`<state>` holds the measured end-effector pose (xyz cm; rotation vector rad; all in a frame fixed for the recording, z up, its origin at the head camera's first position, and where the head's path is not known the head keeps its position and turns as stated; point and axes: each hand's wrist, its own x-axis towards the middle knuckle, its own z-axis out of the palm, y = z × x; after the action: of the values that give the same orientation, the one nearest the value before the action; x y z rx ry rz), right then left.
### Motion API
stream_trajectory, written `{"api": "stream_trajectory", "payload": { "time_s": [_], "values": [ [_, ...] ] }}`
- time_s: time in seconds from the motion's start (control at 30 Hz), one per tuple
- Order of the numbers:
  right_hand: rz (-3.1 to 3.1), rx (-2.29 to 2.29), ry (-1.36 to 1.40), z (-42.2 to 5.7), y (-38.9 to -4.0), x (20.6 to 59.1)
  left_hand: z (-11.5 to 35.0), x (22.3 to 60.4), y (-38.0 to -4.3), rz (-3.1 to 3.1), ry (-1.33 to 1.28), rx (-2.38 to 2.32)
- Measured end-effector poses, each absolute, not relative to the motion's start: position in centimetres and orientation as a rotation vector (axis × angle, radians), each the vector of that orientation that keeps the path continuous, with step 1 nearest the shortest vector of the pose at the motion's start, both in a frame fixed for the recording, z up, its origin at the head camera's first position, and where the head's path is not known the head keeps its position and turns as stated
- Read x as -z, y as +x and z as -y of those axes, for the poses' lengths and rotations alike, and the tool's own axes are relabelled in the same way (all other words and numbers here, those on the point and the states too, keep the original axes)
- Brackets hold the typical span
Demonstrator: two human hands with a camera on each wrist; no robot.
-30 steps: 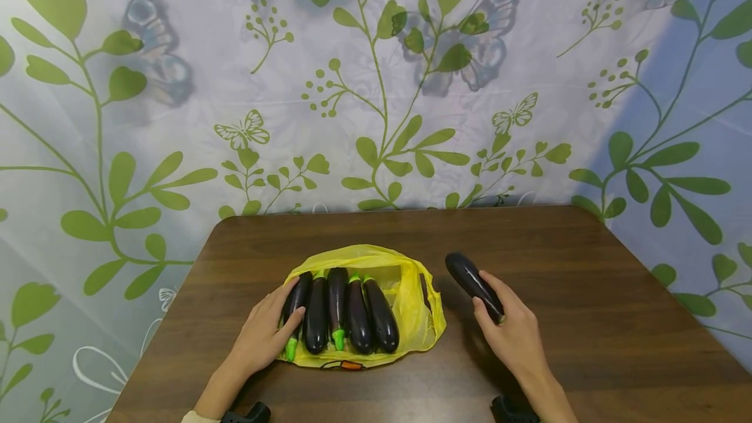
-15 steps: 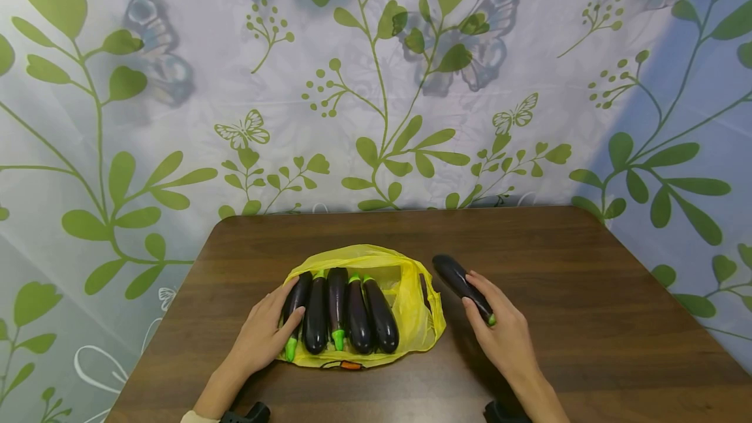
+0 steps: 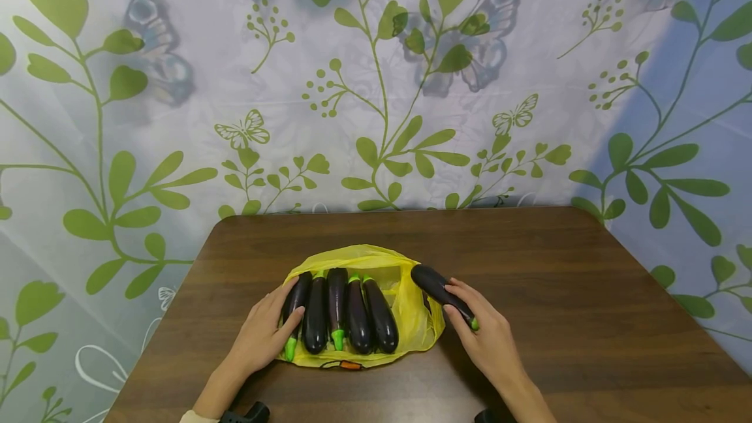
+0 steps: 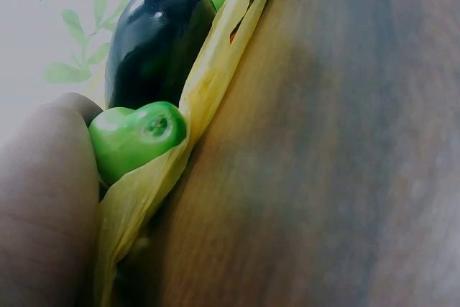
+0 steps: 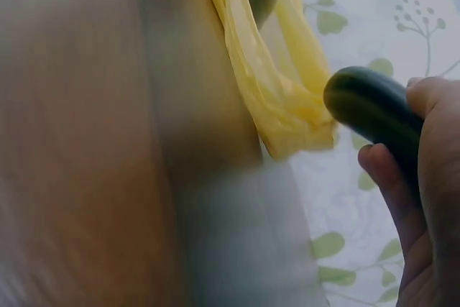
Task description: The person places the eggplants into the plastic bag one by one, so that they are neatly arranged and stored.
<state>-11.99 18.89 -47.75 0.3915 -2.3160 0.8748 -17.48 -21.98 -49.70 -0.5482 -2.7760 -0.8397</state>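
A yellow plastic bag (image 3: 420, 338) lies on the table with its mouth facing up, and several dark eggplants (image 3: 380, 315) lie side by side in it, some with green stem ends towards me. My left hand (image 3: 264, 328) holds the bag's left side, its thumb across the leftmost eggplant (image 3: 292, 344). In the left wrist view that eggplant's green stem (image 4: 136, 138) shows beside the hand. My right hand (image 3: 484, 335) grips another eggplant (image 3: 437, 286) near its stem end, thumb on the near side. Its rounded end hangs over the bag's right rim; whether they touch, I cannot tell.
The brown wooden table (image 3: 587, 318) extends on both sides of the bag. Behind its far edge hangs a pale curtain (image 3: 317, 149) printed with green leaves and butterflies. Dark straps (image 3: 249, 413) show at the wrists near the bottom edge.
My right hand has moved left with the eggplant, from apart from the bag to over its right rim. The left hand and the bagged eggplants have stayed put.
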Motion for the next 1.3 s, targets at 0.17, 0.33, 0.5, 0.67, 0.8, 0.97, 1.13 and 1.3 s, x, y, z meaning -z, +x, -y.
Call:
{"api": "stream_trajectory", "payload": {
  "time_s": [0.17,0.33,0.5,0.67,0.8,0.97,1.13,1.3],
  "values": [
    [2.332,-0.894,0.410,-18.3,-12.0,47.9,22.0,49.7,-17.5,2.769,-0.554,0.830],
    [2.346,-0.917,0.403,-18.0,-12.0,48.1,22.1,49.7,-17.5,2.764,-0.560,0.829],
    [2.466,-0.943,0.380,-17.8,-11.6,48.2,22.0,49.6,-17.5,2.763,-0.559,0.829],
    [2.520,-0.997,0.397,-17.5,-11.4,48.2,22.0,49.7,-17.5,2.767,-0.557,0.834],
    [2.497,-0.974,0.423,-17.2,-11.5,48.3,22.0,49.7,-17.4,2.766,-0.556,0.838],
    [2.459,-0.938,0.462,-16.9,-11.7,48.5,22.0,49.6,-17.5,2.762,-0.559,0.832],
    [2.416,-0.899,0.481,-16.7,-11.8,48.8,22.0,49.6,-17.5,2.763,-0.564,0.823],
    [2.388,-0.898,0.504,-16.4,-12.0,48.9,22.1,49.6,-17.5,2.765,-0.564,0.824]
  ]
}}
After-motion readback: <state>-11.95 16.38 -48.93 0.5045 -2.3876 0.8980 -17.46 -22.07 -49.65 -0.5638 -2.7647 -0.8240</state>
